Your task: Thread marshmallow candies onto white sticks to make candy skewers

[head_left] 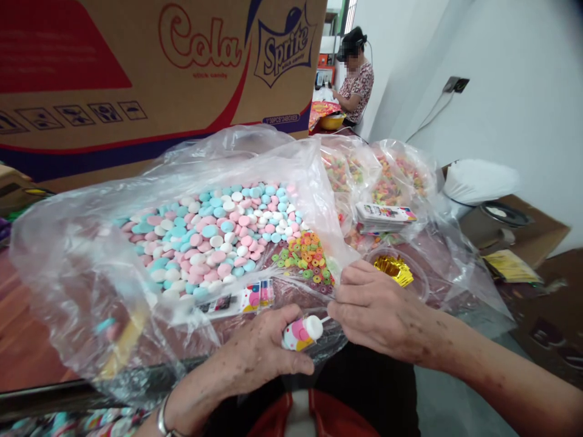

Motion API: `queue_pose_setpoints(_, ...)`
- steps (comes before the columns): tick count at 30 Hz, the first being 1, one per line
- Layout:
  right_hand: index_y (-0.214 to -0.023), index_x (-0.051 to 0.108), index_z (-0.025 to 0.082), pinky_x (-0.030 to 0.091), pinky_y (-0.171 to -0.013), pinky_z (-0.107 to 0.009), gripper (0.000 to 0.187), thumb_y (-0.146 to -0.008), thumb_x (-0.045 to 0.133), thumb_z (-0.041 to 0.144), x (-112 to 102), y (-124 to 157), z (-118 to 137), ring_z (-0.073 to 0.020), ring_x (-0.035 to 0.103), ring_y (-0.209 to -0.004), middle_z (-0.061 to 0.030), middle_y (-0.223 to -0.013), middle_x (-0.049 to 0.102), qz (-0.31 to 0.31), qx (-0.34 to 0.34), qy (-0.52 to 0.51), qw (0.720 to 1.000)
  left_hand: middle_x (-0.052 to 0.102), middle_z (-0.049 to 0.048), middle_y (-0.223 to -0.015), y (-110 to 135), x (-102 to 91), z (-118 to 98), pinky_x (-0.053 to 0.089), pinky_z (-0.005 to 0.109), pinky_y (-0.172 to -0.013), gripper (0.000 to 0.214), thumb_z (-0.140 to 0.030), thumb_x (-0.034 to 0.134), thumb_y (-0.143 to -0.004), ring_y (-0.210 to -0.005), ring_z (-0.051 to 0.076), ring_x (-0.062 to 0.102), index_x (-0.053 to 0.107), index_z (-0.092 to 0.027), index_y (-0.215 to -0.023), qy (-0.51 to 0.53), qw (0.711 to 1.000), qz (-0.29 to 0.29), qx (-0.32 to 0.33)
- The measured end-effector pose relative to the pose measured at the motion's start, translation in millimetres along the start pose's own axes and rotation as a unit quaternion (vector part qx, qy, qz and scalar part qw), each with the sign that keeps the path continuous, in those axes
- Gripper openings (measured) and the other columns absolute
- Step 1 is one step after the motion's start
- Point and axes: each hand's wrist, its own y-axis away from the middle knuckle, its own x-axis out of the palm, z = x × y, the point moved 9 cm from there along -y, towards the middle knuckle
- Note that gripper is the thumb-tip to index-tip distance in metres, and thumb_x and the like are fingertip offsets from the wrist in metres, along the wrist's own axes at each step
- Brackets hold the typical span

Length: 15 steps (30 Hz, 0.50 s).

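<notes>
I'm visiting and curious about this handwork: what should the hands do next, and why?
Probably hold the tube steady in the left hand and bring the right hand to the tube's white end. The left grips the tube, white end facing the right fingertips, and a thin white piece shows between; whether it joins the tube is unclear.

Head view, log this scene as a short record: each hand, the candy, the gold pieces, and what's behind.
Left hand: holds a small printed tube with a white end
Right hand: pinches a thin white stick near that end
Tablets: pink, blue and white, heaped amid clear plastic
Rings: green, yellow and orange, beside the tablets
Gold pieces: just beyond the right hand
Background: printed carton; a person in a dark hat
</notes>
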Motion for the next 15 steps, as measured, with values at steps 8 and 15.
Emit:
queue_pose_setpoints(8, -0.077, 0.059, 0.018, 0.032, -0.072, -0.034, 0.024, -0.099, 0.049, 0.019, 30, -9, 5, -0.0163, 0.042, -0.072, -0.0013, -0.075, 0.059, 0.028, -0.025, -0.023, 0.999, 0.066, -0.0037, -0.089, -4, 13.4, -12, 0.040, 0.023, -0.068, 0.036, -0.033, 0.084, -0.071, -0.078, 0.016, 0.055, 0.062, -0.020, -0.096, 0.137, 0.990, 0.022, 0.037)
queue_pose_setpoints(15, -0.082, 0.063, 0.016, 0.044, -0.072, -0.032, 0.026, -0.100, 0.046, 0.019, 8, -21, 0, -0.0163, 0.051, -0.072, -0.0024, -0.077, 0.064, -0.007, -0.053, -0.042, 0.998, 0.070, 0.0043, -0.077, 4, 16.1, -5, 0.042, 0.020, -0.048, 0.035, -0.050, 0.052, -0.094, -0.059, 0.014, 0.064, 0.060, -0.017, -0.087, 0.355, 0.932, 0.029, -0.066)
